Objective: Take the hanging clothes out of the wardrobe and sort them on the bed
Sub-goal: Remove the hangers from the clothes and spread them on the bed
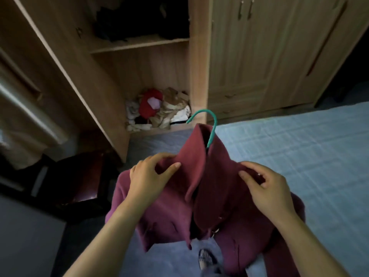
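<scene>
A maroon jacket (175, 208) hangs on a green hanger (212, 126) in front of me, its hook sticking up out of the collar. My left hand (147, 176) grips the jacket's left shoulder beside the collar. My right hand (267, 188) grips the right shoulder. The jacket hangs above the floor, at the left edge of the bed (309, 156), which has a light blue quilted cover. The open wardrobe (139, 72) stands ahead with dark clothes (139, 21) hanging in its upper part.
A pile of red, beige and white clothes (157, 108) lies on the wardrobe's bottom shelf. The open wardrobe door (65, 62) stands at the left. A dark chair (79, 180) is at the lower left. Closed cabinet doors (259, 47) fill the right.
</scene>
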A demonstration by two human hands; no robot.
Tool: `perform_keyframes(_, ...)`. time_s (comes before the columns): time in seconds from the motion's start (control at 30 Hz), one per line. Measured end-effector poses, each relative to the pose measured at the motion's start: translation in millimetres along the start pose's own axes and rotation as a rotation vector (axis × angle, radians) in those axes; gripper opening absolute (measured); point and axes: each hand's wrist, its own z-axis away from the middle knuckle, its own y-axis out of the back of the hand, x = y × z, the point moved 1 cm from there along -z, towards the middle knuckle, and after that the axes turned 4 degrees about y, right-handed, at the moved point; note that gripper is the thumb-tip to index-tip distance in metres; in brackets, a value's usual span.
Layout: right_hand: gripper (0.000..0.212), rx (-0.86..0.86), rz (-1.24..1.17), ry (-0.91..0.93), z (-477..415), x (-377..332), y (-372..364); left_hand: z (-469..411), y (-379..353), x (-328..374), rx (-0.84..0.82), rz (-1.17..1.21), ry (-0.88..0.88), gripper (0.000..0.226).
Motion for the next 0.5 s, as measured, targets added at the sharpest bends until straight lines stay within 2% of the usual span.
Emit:
perform_keyframes(0.13,0.02,-0.09,-0.039,0.128,-112,-13,-61,-97,17,-13,0.164,-0.066,0.031,0.049)
perform_keyframes(0.3,0.022,-0.247,-0.065,0.381,-245,-48,-143,-210,52,-48,0.334,-0.048,0.081,0.05)
perform_keyframes(0.4,0.023,-0.231,-0.05,0.531,-330,-75,-196,-292,75,-68,0.418,-0.013,0.083,0.037)
perform_keyframes(0.5,0.028,-0.186,-0.02,0.625,-412,-106,-246,-384,100,-84,0.463,-0.001,0.05,0.036)
